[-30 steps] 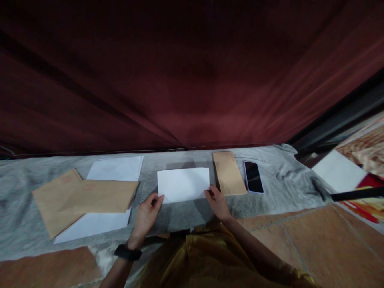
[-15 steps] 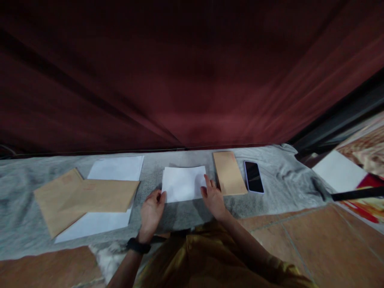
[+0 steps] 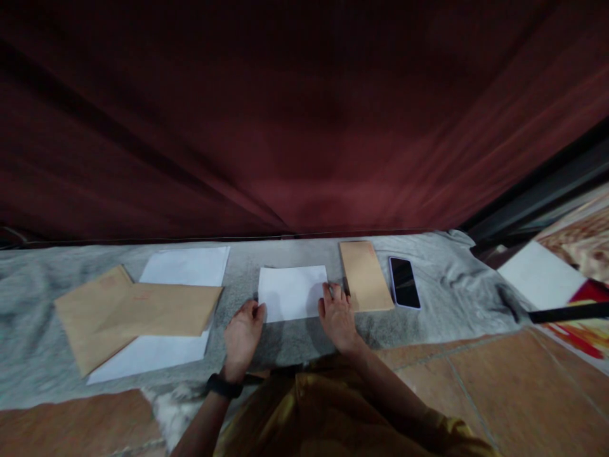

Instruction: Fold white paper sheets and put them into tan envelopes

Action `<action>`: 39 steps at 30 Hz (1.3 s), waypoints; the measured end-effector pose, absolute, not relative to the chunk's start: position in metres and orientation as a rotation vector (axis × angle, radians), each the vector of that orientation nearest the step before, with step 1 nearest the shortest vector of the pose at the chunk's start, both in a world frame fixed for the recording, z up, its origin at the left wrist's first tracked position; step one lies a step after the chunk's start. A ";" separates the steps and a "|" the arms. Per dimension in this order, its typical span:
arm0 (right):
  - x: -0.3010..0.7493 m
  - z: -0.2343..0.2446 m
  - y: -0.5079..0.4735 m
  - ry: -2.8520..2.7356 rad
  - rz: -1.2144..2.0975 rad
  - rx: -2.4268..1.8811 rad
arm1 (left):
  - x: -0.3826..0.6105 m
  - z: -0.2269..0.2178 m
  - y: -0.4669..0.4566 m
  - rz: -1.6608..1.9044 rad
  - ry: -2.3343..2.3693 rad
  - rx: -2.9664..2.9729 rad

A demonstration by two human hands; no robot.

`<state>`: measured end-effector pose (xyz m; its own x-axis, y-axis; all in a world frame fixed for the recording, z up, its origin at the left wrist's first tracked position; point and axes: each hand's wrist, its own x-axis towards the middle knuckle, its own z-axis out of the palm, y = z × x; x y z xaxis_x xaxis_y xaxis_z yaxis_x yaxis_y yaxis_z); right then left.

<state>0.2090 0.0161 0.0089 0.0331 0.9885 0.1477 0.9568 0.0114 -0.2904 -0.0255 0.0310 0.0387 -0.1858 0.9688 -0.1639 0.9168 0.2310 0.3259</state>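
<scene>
A white sheet of paper [image 3: 292, 293] lies flat in front of me, its edges lined up as if folded. My left hand [image 3: 243, 330] is at its lower left corner, fingers curled in and thumb against the paper's edge; the fingertips are partly hidden. My right hand [image 3: 337, 317] rests at the lower right edge, fingers slightly apart and touching the paper. Just right of that hand lies a brown envelope [image 3: 365, 276]. To the left, two more brown envelopes [image 3: 166, 309] overlap on top of larger white sheets [image 3: 188, 265].
A phone [image 3: 404, 282] with a dark screen lies right of the single envelope. Everything rests on a grey cloth [image 3: 451, 285]. Behind it hangs a dark red curtain [image 3: 304, 158]. Brown floor tiles [image 3: 499, 374] show at front right, near a dark bar [image 3: 568, 313].
The paper's layers, offset at the left edge before, now line up. My right hand's extended finger has drawn back down along the right edge. The left hand has barely moved.
</scene>
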 end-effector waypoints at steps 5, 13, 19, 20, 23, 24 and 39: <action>0.193 0.015 0.022 -2.107 0.245 -1.783 | -0.028 0.035 0.032 0.216 2.177 1.770; 0.169 -0.012 0.027 -2.203 0.176 -1.619 | -0.029 0.032 0.033 0.190 2.165 1.726; 0.172 -0.024 0.024 -2.203 0.119 -1.628 | -0.026 0.019 0.023 0.450 2.240 1.920; 0.172 -0.024 0.024 -2.206 0.121 -1.633 | -0.023 0.015 0.019 0.529 2.217 2.036; 0.172 -0.025 0.025 -2.229 0.120 -1.647 | -0.011 0.001 0.010 0.673 1.940 2.388; 0.172 -0.025 0.025 -2.240 0.116 -1.651 | -0.006 -0.003 0.007 0.673 1.822 2.475; 0.172 -0.022 0.025 -2.264 0.118 -1.685 | 0.007 -0.019 0.001 0.576 1.700 2.536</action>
<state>0.1717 0.0246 -0.0216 -0.2562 0.9455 0.2010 0.9195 0.3025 -0.2510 0.0072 0.0007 -0.0190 0.3329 0.8994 0.2834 0.8865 -0.4009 0.2312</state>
